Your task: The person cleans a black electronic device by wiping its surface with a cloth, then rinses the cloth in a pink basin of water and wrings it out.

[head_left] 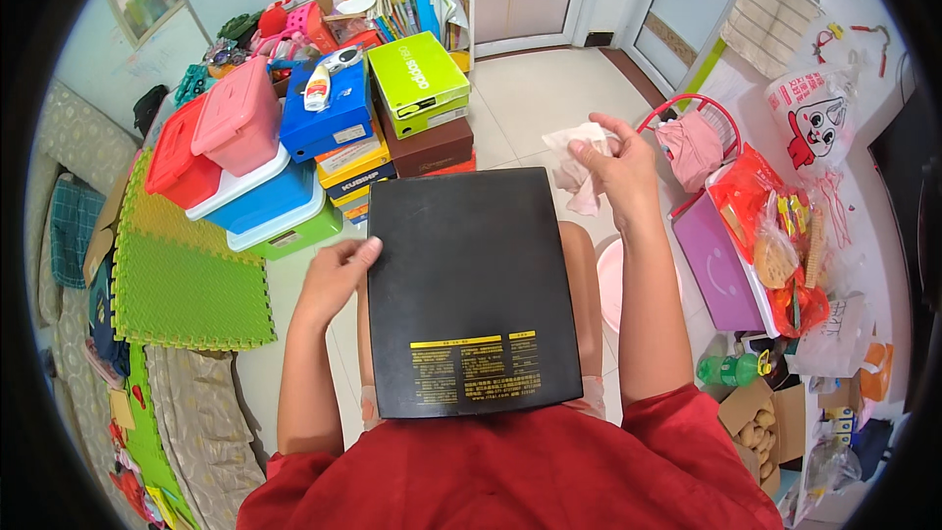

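We've got the black box [466,275] on the lap [583,280], left hand [332,280] at its left edge, grip unclear, right hand [628,169] pinching a pale wipe [581,175] past its far-right corner: probably mid-wiping, next calling for wipe pressed to surface.

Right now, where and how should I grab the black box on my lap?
I'd take the black box by both long side edges, one hand from each side: it lies broad face up, its straight sides exposed. Your left hand is at its left edge; your right hand holds a crumpled pale cloth or tissue, best put down first.
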Motion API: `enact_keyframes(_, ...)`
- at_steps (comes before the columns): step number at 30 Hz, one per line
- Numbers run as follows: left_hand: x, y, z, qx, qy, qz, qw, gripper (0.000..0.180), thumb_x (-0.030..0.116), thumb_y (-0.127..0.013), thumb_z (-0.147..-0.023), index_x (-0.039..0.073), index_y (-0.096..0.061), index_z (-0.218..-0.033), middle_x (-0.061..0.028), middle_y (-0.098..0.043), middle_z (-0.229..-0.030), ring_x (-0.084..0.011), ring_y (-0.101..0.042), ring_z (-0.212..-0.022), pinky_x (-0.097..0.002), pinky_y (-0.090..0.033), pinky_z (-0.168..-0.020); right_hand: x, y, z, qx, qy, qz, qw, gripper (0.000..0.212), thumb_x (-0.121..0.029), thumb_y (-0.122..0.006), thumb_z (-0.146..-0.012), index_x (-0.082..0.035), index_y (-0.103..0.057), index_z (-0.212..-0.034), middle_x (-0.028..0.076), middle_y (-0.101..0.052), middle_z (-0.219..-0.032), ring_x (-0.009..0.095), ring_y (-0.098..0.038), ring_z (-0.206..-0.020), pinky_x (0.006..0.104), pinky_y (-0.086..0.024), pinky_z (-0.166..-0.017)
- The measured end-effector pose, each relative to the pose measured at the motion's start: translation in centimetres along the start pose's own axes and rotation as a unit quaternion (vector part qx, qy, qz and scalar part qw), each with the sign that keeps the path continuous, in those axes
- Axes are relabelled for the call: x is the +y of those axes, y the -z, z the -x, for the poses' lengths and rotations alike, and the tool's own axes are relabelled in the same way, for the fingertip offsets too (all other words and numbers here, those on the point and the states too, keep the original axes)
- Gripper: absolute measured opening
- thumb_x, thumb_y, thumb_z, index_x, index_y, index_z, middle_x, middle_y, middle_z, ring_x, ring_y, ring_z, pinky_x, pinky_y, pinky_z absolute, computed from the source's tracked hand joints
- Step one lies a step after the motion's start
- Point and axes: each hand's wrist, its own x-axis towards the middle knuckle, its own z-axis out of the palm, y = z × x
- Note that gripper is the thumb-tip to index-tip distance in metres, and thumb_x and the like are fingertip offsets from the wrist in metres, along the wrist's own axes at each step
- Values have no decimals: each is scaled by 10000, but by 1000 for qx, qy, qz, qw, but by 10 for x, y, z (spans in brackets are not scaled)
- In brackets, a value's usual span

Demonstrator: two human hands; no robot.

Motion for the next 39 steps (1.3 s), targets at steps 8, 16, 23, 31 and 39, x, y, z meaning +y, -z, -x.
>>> enact_keyframes(8, 14, -19, -39, 166, -269, -43, 948, 282, 253, -608, -980, 35, -661, -1152, -192, -608, -1306, -326, -540, -1277, -383, -380, -1089, 24, 3, -12, 16, -38, -196, 980, 291, -106, -696, -917, 65, -606, -1135, 95, -697, -910, 108, -639, -704, 249, -470, -543)
enact_keyframes(16, -1, -26, -40, 133, -182, 89, 970, 488, 222, -578, -1003, 62, -412, -1434, -136, -452, -1488, -261, -413, -1391, -382, -347, -1116, 93, -1, 12, 46, -74, -305, 948, 222, -192, -643, -982, -12, -598, -1104, 51, -655, -935, 127, -664, -768, 289, -557, -640)
enact_keyframes(23, -51, 5, 64, -78, 76, 212, 971, 498, 30, -567, -928, 75, -463, -1413, -98, -537, -1383, -249, -503, -1292, -395, -446, -1041, 140, 38, 123, -51, -171, -222, 959, 168, -140, -638, -968, -11, -636, -1076, 16, -652, -931, 91, -605, -837, 253, -500, -718)
enact_keyframes(31, -68, -44, 140, -27, -5, 383, 923, 657, -93, -478, -892, 32, -344, -1523, -61, -487, -1462, -205, -466, -1338, -337, -373, -1112, 104, 43, 176, -108, -82, -176, 975, 238, -132, -605, -990, 10, -662, -1173, 19, -684, -993, 68, -602, -886, 225, -488, -762)
enact_keyframes(39, -27, -40, 168, 45, -181, 322, 928, 510, 431, -470, -1053, 114, -451, -1452, -34, -553, -1369, -175, -542, -1209, -417, -438, -1014, 47, 31, 172, -62, 23, -272, 960, 232, -50, -591, -989, 38, -646, -1197, 54, -691, -1030, 94, -628, -918, 227, -504, -809)
